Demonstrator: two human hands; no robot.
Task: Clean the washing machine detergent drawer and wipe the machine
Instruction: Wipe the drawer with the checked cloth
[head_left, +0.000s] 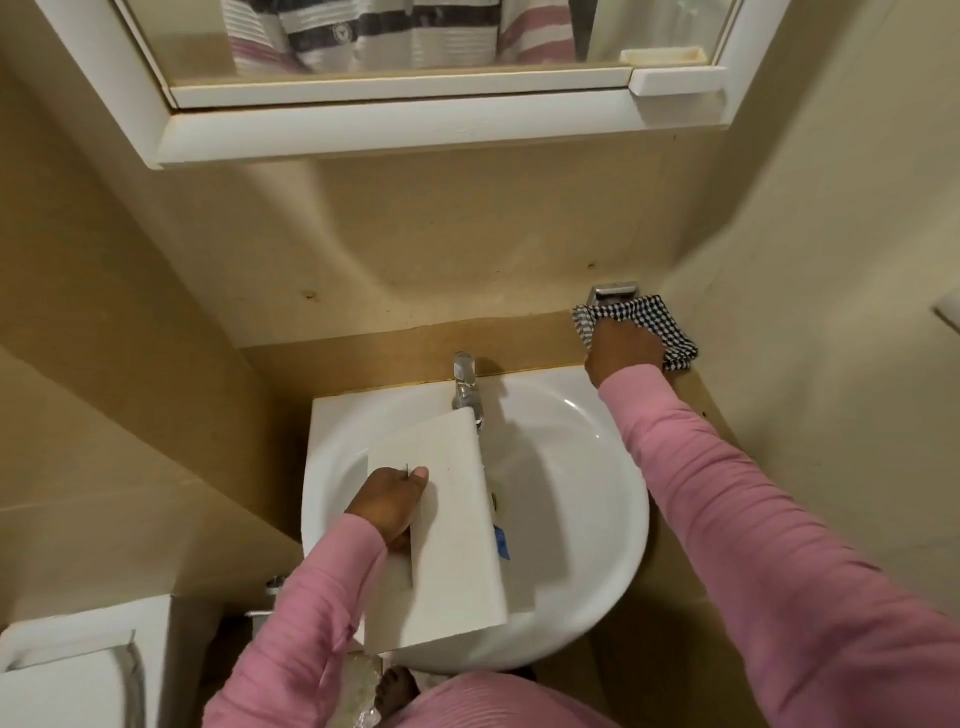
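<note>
The white detergent drawer (452, 525) is held over the white sink (582, 467), its flat underside facing me and its far end just under the chrome tap (465, 382). A small blue part (502, 540) shows at its right edge. My left hand (387, 506) grips the drawer from its left side, thumb on top. My right hand (626, 348) rests on a black-and-white checked cloth (660, 325), fingers closed on it, on the ledge at the back right beside a chrome holder (613, 293).
A white-framed mirror cabinet (415, 119) hangs above the sink. Beige walls close in on both sides. A white toilet (67, 675) with a chrome fitting stands at the lower left. My foot (395, 686) shows on the floor below the basin.
</note>
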